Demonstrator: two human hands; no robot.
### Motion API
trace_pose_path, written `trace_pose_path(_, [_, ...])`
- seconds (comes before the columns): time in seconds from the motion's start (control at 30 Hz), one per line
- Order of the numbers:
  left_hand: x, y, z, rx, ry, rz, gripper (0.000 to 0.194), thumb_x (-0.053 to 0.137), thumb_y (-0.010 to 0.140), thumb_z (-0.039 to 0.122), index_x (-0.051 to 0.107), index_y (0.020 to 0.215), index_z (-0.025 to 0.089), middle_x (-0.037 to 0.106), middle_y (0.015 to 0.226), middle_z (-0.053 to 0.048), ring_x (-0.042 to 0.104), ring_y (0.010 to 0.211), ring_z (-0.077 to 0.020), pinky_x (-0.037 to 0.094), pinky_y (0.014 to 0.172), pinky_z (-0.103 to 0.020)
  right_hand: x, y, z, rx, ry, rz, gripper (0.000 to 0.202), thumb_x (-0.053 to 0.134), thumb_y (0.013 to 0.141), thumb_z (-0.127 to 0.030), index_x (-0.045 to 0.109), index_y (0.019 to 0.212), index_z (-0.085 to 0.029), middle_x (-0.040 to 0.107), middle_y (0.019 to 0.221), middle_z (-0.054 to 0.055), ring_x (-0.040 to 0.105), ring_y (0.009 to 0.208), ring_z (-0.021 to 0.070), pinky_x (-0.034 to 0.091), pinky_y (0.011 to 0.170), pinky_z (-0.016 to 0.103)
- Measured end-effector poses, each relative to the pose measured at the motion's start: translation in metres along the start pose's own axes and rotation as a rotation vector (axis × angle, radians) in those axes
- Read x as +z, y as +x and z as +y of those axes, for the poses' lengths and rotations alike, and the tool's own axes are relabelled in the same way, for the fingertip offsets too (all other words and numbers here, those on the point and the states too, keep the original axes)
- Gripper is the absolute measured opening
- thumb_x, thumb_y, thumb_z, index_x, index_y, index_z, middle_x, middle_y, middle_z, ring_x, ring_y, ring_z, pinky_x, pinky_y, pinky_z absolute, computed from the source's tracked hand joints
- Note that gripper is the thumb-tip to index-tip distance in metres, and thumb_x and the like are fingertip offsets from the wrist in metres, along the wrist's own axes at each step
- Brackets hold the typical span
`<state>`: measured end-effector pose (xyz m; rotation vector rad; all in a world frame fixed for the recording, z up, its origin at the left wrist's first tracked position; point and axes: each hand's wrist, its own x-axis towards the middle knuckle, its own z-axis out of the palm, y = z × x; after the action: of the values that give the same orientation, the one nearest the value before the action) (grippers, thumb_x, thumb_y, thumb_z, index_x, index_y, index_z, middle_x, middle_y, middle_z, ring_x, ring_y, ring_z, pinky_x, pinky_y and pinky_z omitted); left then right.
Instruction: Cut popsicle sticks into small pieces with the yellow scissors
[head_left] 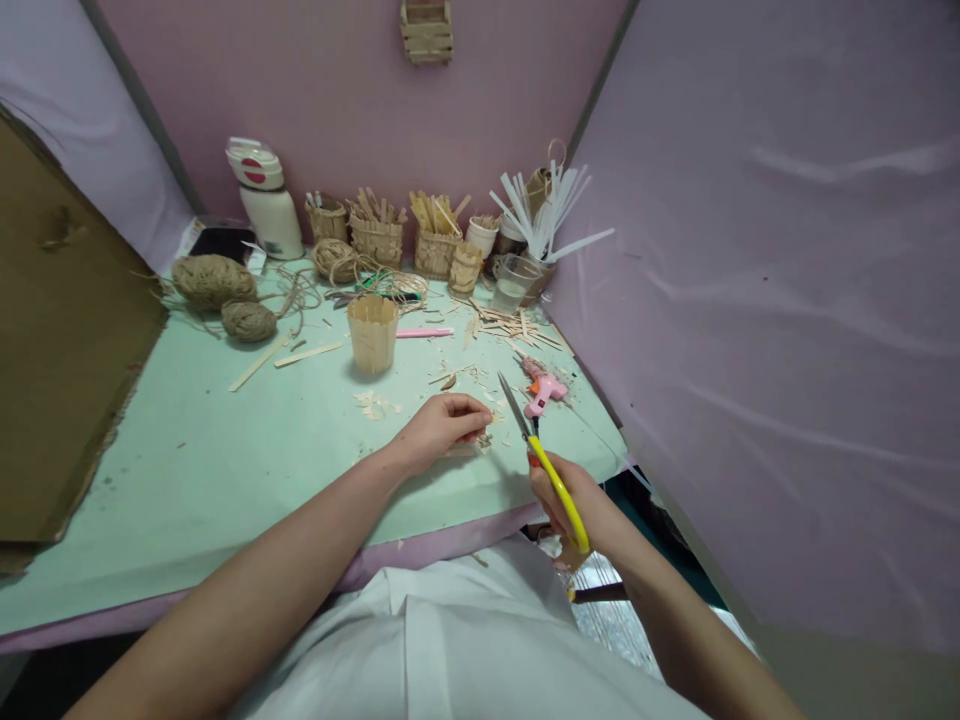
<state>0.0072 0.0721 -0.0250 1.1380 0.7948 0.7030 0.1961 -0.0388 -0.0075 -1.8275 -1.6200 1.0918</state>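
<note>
My right hand [562, 490] is wrapped round the yellow handles of a pair of scissors [559, 480]. Their metal blades point up and to the left, near the table's front right. My left hand [442, 430] is closed low over the table, fingertips pinched together; what they hold, if anything, is too small to make out. Small scraps [484, 440] lie by those fingertips, and a pale flat piece [457, 452] shows beneath the hand. Beyond it stands a cup covered with wooden sticks [373, 335]. A pink glue gun [544, 388] lies right of the blades.
Twine balls [214, 282] sit at the left, beside a cardboard sheet [67, 330]. Along the back wall are a white bottle [271, 215], stick-filled holders [377, 240] and white glue sticks [551, 215]. Loose thin sticks [510, 325] and a pink pen-like tool [424, 332] lie on the table.
</note>
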Motion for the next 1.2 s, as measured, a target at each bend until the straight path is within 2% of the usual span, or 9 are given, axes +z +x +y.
trace_pose_path(0.23, [0.000, -0.004, 0.005, -0.053, -0.184, -0.036, 0.036, 0.081, 0.062, 0.041, 0.065, 0.079, 0.014, 0.060, 0.070, 0.000, 0.050, 0.059, -0.0060, 0.040, 0.058, -0.020, 0.005, 0.016, -0.011, -0.038, 0.202, 0.066, 0.034, 0.060, 0.081, -0.049, 0.041, 0.076, -0.022, 0.042, 0.052, -0.009, 0.038, 0.040, 0.0092, 0.032, 0.040, 0.023])
trace_pose_path(0.33, [0.001, -0.006, 0.002, -0.091, -0.239, -0.107, 0.035, 0.081, 0.064, 0.038, 0.065, 0.082, 0.013, 0.060, 0.070, 0.000, 0.049, 0.058, -0.0049, 0.040, 0.058, -0.019, 0.003, 0.024, -0.020, -0.138, 0.302, 0.131, 0.034, 0.065, 0.076, -0.045, 0.040, 0.074, -0.022, 0.054, 0.063, -0.004, 0.043, 0.045, 0.0095, 0.038, 0.044, 0.024])
trace_pose_path(0.47, [0.003, -0.006, -0.005, -0.174, -0.377, -0.250, 0.033, 0.082, 0.066, 0.031, 0.064, 0.086, 0.013, 0.058, 0.068, 0.001, 0.049, 0.055, -0.0036, 0.038, 0.055, -0.016, 0.002, 0.034, -0.029, -0.316, 0.337, 0.216, 0.032, 0.068, 0.074, -0.037, 0.040, 0.071, -0.022, 0.061, 0.079, 0.001, 0.053, 0.059, 0.0128, 0.047, 0.061, 0.029])
trace_pose_path(0.6, [0.004, -0.007, -0.009, -0.227, -0.437, -0.317, 0.029, 0.081, 0.068, 0.030, 0.064, 0.084, 0.013, 0.055, 0.066, 0.002, 0.046, 0.052, -0.0022, 0.036, 0.053, -0.015, 0.006, 0.035, -0.034, -0.334, 0.339, 0.225, 0.029, 0.066, 0.076, -0.034, 0.040, 0.074, -0.022, 0.062, 0.078, 0.002, 0.050, 0.056, 0.0119, 0.044, 0.057, 0.028])
trace_pose_path(0.7, [0.006, -0.008, -0.008, -0.205, -0.354, -0.343, 0.029, 0.077, 0.073, 0.037, 0.065, 0.084, 0.013, 0.060, 0.073, -0.002, 0.053, 0.060, -0.0055, 0.041, 0.060, -0.018, 0.009, 0.034, -0.035, -0.324, 0.359, 0.260, 0.028, 0.064, 0.077, -0.032, 0.038, 0.076, -0.023, 0.061, 0.074, 0.000, 0.048, 0.055, 0.0115, 0.041, 0.055, 0.026])
trace_pose_path(0.8, [0.009, -0.009, -0.005, -0.044, -0.158, -0.277, 0.029, 0.071, 0.077, 0.042, 0.066, 0.082, 0.014, 0.061, 0.076, -0.003, 0.056, 0.071, -0.0102, 0.043, 0.069, -0.022, 0.008, 0.034, -0.035, -0.287, 0.369, 0.269, 0.028, 0.064, 0.076, -0.032, 0.037, 0.076, -0.023, 0.060, 0.072, -0.002, 0.046, 0.051, 0.0103, 0.037, 0.052, 0.025])
trace_pose_path(0.97, [0.013, -0.009, -0.007, 0.176, 0.172, -0.142, 0.022, 0.067, 0.077, 0.036, 0.067, 0.081, 0.014, 0.059, 0.071, 0.000, 0.050, 0.066, -0.0107, 0.038, 0.063, -0.023, 0.008, 0.035, -0.033, -0.201, 0.334, 0.300, 0.029, 0.064, 0.075, -0.033, 0.037, 0.077, -0.023, 0.058, 0.071, -0.002, 0.043, 0.051, 0.0098, 0.035, 0.051, 0.025])
trace_pose_path(1.07, [0.013, -0.007, -0.009, 0.205, 0.186, -0.100, 0.021, 0.065, 0.078, 0.036, 0.066, 0.080, 0.015, 0.058, 0.066, 0.001, 0.048, 0.061, -0.0103, 0.036, 0.056, -0.023, 0.008, 0.031, -0.028, -0.177, 0.264, 0.269, 0.028, 0.060, 0.081, -0.041, 0.039, 0.079, -0.022, 0.048, 0.062, -0.005, 0.039, 0.050, 0.0103, 0.033, 0.049, 0.024])
trace_pose_path(1.2, [0.012, -0.006, -0.006, 0.192, 0.066, -0.007, 0.023, 0.069, 0.073, 0.035, 0.066, 0.083, 0.015, 0.059, 0.066, 0.001, 0.049, 0.058, -0.0094, 0.038, 0.056, -0.023, 0.009, 0.018, -0.015, -0.151, 0.155, 0.121, 0.032, 0.051, 0.087, -0.051, 0.041, 0.081, -0.021, 0.041, 0.061, -0.006, 0.037, 0.054, 0.0114, 0.032, 0.049, 0.024])
